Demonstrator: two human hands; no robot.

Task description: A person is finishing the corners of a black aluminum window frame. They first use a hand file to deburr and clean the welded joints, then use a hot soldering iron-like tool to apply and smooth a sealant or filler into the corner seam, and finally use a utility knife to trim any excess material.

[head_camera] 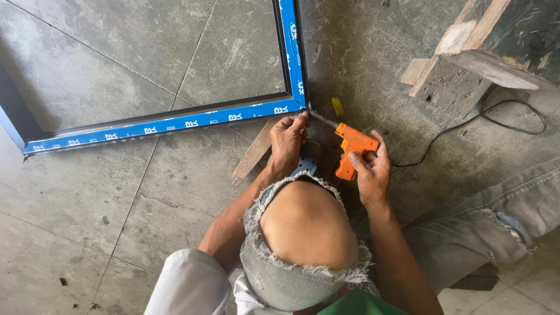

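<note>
A metal frame (pixel 175 121) wrapped in blue protective film lies on the concrete floor, its corner near the middle of the view. My left hand (pixel 287 143) rests with its fingertips at that corner. My right hand (pixel 370 170) grips an orange power drill (pixel 351 150), whose bit points up and left at the frame's corner. My bent knee in torn grey jeans (pixel 306 233) fills the lower middle, hiding part of my left forearm.
A thin wooden strip (pixel 252 153) lies under the frame corner. A rough wooden block structure (pixel 466 64) stands at the upper right. A black cable (pixel 496 119) runs from the drill across the floor. A small yellow scrap (pixel 337 106) lies near the corner.
</note>
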